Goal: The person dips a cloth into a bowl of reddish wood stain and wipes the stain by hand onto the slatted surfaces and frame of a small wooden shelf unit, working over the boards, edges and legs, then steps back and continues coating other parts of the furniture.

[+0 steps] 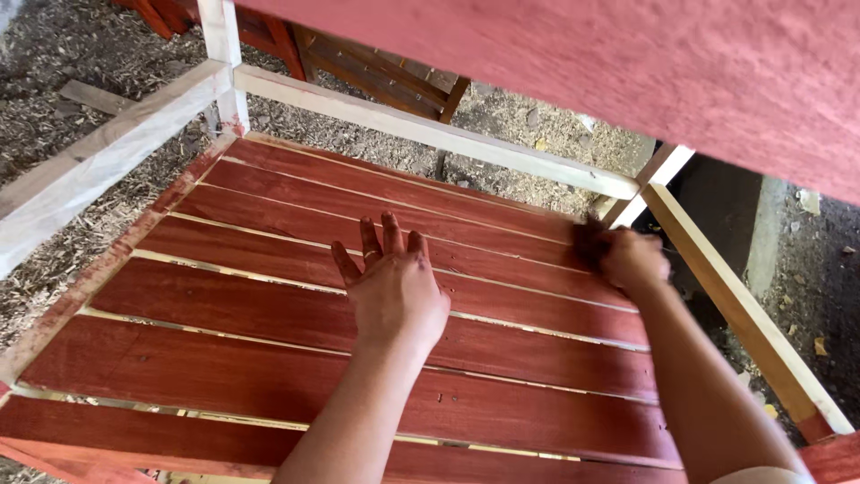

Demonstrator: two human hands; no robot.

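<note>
Here, at your far left, a pale unpainted rail (98, 157) runs slantwise above ground strewn with wood shavings (54, 54), meeting a white upright post (222, 54) at the back corner. From that corner a second pale rail (430, 133) crosses toward the right. Below them lies the slatted wooden panel (224, 314), its boards stained a deep red-brown with thin pale gaps between them.

Your left hand (391, 285) rests flat on the slats near the middle of the panel, fingers spread and pointing away from you, with reddish stain on the skin. It holds nothing.

Further right, your right hand (632, 260) is closed around a dark wad (591, 242), which looks like a cloth or pad, though it is too blurred to tell which. The wad presses against a slat near the panel's far right edge.

Beyond that hand, a pale side rail (735, 305) slants down toward the near right corner. Above everything, a broad red-painted surface (627, 63) fills the upper right. Behind the back rail, more red-stained woodwork (376, 76) stands on the ground.
</note>
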